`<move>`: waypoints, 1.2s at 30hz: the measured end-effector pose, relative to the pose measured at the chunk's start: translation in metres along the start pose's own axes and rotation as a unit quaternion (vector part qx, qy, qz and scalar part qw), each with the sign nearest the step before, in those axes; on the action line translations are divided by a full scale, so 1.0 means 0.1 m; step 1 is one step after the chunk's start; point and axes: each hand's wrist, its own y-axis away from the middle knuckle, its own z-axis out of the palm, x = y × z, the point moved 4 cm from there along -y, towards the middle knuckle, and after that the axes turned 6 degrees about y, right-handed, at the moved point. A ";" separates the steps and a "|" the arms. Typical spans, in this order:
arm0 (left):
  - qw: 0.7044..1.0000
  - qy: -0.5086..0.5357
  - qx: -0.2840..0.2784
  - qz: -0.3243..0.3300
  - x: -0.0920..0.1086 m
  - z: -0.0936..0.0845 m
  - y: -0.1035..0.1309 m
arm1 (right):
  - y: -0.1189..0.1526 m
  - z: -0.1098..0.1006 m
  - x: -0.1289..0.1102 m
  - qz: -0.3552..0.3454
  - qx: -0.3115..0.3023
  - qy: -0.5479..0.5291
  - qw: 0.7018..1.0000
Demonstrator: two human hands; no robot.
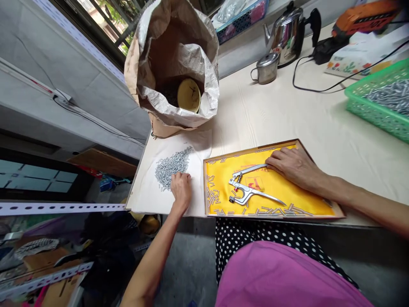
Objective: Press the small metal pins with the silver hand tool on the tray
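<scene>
My left hand (181, 187) is at the near right edge of a pile of small grey metal pieces (172, 167), its fingers curled down. What its fingertips hold, if anything, is hidden. The pile lies on a white sheet (200, 145). My right hand (289, 164) rests over a shallow tray (252, 149) lined in yellow, its fingers closed at the end of the upper handle of spring-loaded metal pliers (247, 192). The pliers lie with handles spread apart. Slim metal pins (212, 194) are scattered along the tray's left and near sides.
Behind the pile stands a large open sack (143, 55) with a yellow bowl (188, 96) inside. A metal cup (266, 69), a kettle (287, 36) and an orange device (364, 19) with a black cable stand at the back. On the right is a green basket (367, 113) full of metal pieces.
</scene>
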 end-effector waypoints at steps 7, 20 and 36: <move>0.995 -0.068 -0.062 0.027 -0.27 0.11 -0.21 | 0.02 0.02 -0.02 -0.009 0.008 0.008 1.000; 0.731 0.591 -0.247 -0.234 0.03 0.00 0.00 | 0.00 0.05 0.00 0.001 -0.006 0.004 1.000; 0.768 0.519 -0.354 -0.125 1.04 0.21 0.39 | -0.06 -0.06 -0.02 0.005 -0.036 0.037 0.999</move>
